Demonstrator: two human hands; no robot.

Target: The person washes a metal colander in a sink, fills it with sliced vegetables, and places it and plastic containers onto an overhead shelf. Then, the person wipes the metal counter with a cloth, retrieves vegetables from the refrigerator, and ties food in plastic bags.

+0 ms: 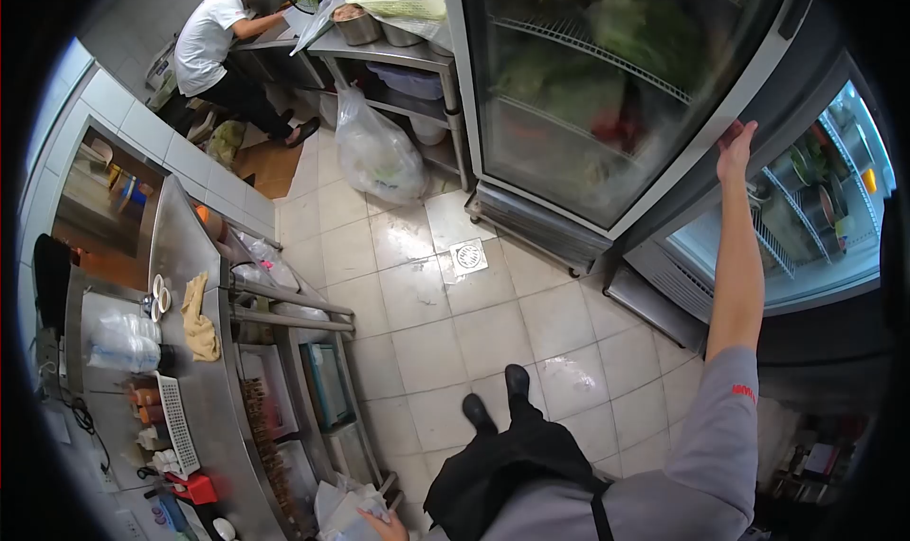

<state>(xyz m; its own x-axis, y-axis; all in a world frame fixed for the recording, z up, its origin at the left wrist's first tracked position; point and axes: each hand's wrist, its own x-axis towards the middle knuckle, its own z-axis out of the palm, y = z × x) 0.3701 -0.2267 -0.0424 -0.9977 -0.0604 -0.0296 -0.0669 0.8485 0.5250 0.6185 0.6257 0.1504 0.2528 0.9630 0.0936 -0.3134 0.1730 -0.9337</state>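
Observation:
My right arm stretches up and forward, and my right hand (735, 150) is closed on the outer edge of a glass refrigerator door (654, 192). Leafy greens and something red show dimly behind that glass. At the bottom edge of the view, my left hand (387, 525) is partly cut off. Its fingers are against a whitish plastic bag (347, 505) and seem to hold it; what the bag contains is hard to make out.
A second refrigerator (806, 200) with lit wire shelves stands at right. On the left, a steel counter (194, 247) carries a tan cloth (199, 321) and a white basket (177, 422). A large tied bag (376, 152) sits on the tiled floor. A co-worker (213, 43) leans over the far counter.

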